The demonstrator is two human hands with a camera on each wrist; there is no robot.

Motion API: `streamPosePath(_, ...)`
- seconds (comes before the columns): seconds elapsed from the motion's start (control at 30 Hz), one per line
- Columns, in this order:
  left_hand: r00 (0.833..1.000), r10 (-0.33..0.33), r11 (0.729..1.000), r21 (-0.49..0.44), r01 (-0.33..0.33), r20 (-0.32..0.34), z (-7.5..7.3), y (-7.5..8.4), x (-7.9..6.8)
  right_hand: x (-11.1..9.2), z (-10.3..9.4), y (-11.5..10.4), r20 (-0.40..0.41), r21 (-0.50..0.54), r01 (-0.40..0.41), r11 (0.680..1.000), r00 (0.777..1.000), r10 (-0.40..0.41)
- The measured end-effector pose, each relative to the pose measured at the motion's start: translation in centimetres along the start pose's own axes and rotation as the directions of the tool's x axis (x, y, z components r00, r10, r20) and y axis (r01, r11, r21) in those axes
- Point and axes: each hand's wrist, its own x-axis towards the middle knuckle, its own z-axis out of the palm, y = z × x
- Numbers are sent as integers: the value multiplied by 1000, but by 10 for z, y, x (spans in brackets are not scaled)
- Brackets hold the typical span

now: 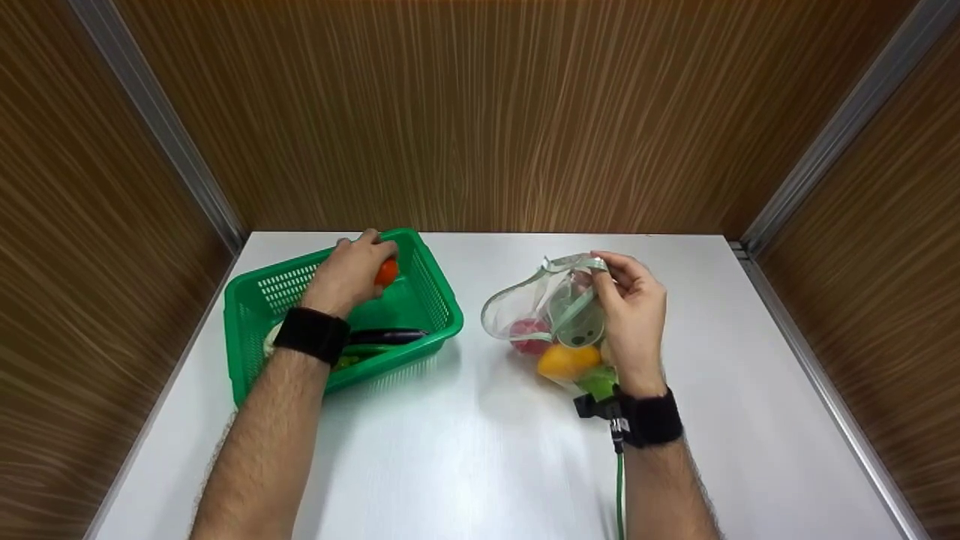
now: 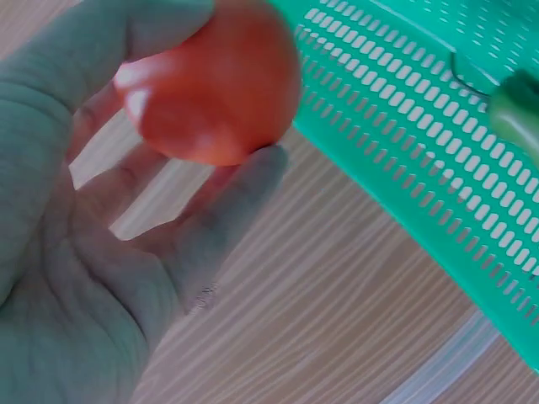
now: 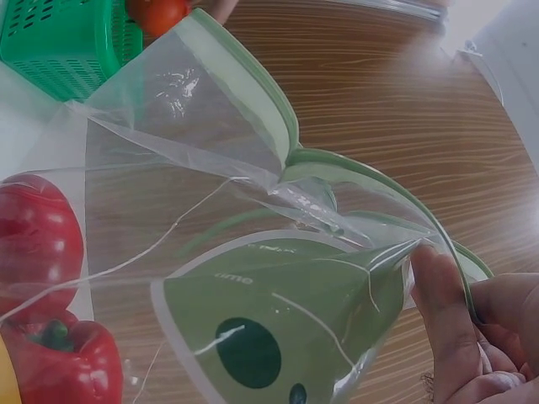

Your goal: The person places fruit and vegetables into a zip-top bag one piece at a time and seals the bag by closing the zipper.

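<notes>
"At ten o'clock on the white table, what was the left hand doing?"

"Holding a tomato, thumb and fingers spread only as wide as the fruit and curved round it. It was over the green plastic basket, toward the basket's one o'clock."

"What lay in the basket?"

"An eggplant at four o'clock, with long green vegetables on its near side. Something whitish showed at eight, too hidden by the wrist to name."

"And the right hand?"

"At two o'clock on the table, its thumb and fingertips nearly closed, pinching the green-edged rim of a clear plastic bag. The bag's mouth gaped, and a green label with dark oval spots showed on its side."

"Anything at the bag's lower end?"

"Red bell peppers at its eight o'clock, something yellow-orange at six and something green at five, both too unclear to name."

"The wrists?"

"Both wore black bands; from the right one a green cable ran toward six o'clock."
</notes>
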Motion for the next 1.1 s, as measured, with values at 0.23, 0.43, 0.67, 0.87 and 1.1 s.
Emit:
streamPosePath(0.23, 997, 34, 999, -25, -36, -75, -5, 19, -2, -1, -2, 1, 14, -60, 30, 998, 999, -29)
streamPosePath(0.43, 989, 73, 997, -11, -75, -131, -9, 41, -4, -1, -1, 2, 16, -51, 23, 998, 1000, -23)
streamPosePath(0.67, 982, 102, 995, 3, -103, -156, -10, 69, -10, -1, -1, 2, 22, -28, 22, 999, 1000, -22)
streamPosePath(0.87, 966, 167, 986, 29, -164, -198, -10, 91, -16, 0, -1, 2, 9, -63, 28, 998, 1000, -27)
streamPosePath(1.1, 937, 252, 968, 67, -243, -241, -8, 115, -24, 0, -1, 2, 2, -73, 33, 997, 999, -33)
